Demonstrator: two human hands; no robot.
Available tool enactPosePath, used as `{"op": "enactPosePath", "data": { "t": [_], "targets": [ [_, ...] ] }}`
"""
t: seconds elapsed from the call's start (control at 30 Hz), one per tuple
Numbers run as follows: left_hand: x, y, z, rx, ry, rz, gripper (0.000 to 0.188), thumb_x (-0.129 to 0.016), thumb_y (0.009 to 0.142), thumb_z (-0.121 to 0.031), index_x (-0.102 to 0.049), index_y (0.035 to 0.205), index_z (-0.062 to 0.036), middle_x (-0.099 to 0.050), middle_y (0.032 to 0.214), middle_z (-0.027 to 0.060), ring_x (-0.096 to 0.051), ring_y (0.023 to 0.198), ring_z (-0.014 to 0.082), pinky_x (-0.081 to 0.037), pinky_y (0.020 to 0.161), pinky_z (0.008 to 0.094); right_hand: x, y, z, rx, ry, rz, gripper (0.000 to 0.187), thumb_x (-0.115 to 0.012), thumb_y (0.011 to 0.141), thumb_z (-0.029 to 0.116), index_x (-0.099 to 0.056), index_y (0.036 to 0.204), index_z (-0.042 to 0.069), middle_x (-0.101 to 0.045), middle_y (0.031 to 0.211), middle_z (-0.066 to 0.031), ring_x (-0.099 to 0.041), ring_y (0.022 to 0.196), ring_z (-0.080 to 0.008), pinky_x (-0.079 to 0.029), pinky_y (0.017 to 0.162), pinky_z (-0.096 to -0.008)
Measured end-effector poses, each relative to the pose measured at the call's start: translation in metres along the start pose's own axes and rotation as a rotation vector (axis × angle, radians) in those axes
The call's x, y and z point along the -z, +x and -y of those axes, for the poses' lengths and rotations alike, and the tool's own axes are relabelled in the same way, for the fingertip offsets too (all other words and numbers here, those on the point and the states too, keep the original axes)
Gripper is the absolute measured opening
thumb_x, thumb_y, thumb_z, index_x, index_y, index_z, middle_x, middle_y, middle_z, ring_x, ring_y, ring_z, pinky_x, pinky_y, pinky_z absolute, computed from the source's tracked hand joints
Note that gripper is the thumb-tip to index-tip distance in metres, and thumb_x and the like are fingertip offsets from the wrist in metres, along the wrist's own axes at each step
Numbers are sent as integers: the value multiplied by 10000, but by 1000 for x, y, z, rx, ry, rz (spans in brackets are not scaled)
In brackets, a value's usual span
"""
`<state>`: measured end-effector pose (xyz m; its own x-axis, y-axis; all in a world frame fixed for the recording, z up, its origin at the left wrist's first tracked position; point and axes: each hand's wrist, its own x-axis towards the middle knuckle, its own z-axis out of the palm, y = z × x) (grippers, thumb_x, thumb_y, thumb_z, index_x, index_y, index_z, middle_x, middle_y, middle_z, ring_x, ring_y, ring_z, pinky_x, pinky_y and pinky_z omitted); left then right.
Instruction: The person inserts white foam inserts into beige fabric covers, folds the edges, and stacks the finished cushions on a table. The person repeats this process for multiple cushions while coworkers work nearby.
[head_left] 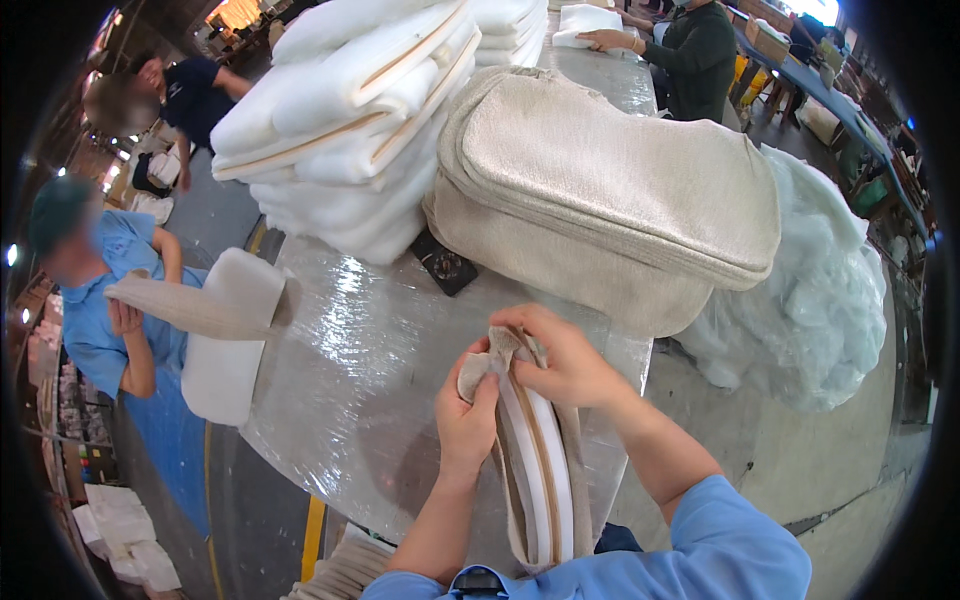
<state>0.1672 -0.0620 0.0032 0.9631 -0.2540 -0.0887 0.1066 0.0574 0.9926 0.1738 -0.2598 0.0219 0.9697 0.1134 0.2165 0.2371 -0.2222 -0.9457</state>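
Observation:
Close to my body, a beige fabric cushion cover (573,440) stands on edge over the table, its long side gaping. A white cushion pad (562,497) with a tan stripe along its middle shows inside that opening. My left hand (468,412) is closed on the cover's left edge near the far end, thumb on top. My right hand (562,358) pinches the folded fabric at the same end, from the right. The fingertips of both hands are partly hidden by the cloth.
Plastic film wraps the table (335,370). Beyond my hands lie stacked beige cushions (610,180), a dark flat packet (443,263) and piled white pads (340,110). Clear plastic bags (800,290) bulge at the right. A co-worker (130,290) at left handles a beige cover and white pad; others stand farther back.

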Motion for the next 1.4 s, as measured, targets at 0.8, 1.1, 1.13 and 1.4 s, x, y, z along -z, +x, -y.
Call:
{"op": "enactPosePath", "data": {
  "t": [0.8, 1.1, 1.13, 1.4],
  "targets": [
    [-44, -7, 1, -433, 444, -399, 138, -703, 1043, -115, -702, 972, 3, -627, 1108, 127, -643, 980, 243, -550, 873, 368, -39, -18, -24, 206, -120, -381, 152, -780, 884, 4, -762, 1022, 65, -790, 1108, -72, -680, 996, -283, -533, 922, -379],
    [-15, 14, -7, -371, -77, -260, 224, -601, 1098, -177, -736, 1041, -8, -637, 1062, 91, -624, 925, 174, -554, 828, 315, -15, -20, -21, 217, -113, -180, 217, -770, 841, -34, -783, 1028, 75, -797, 1114, -43, -672, 893, -244, -497, 798, -363],
    [-11, 24, -1, -237, -330, -262, 295, -549, 1131, -225, -742, 1078, -8, -643, 1061, 86, -619, 931, 165, -550, 827, 310, -19, -22, -20, 202, -98, -208, 169, -771, 861, -11, -784, 1006, 76, -801, 1098, -43, -668, 871, -240, -502, 800, -357],
    [-29, 83, 60, 182, -343, 185, 564, -373, 1181, -455, -689, 1324, -10, -679, 1140, 64, -633, 1049, 153, -527, 921, 316, -32, -39, -22, 202, 75, -297, 141, -757, 876, -9, -768, 1001, 55, -798, 1085, -40, -644, 840, -244, -522, 784, -356]
  ]
}}
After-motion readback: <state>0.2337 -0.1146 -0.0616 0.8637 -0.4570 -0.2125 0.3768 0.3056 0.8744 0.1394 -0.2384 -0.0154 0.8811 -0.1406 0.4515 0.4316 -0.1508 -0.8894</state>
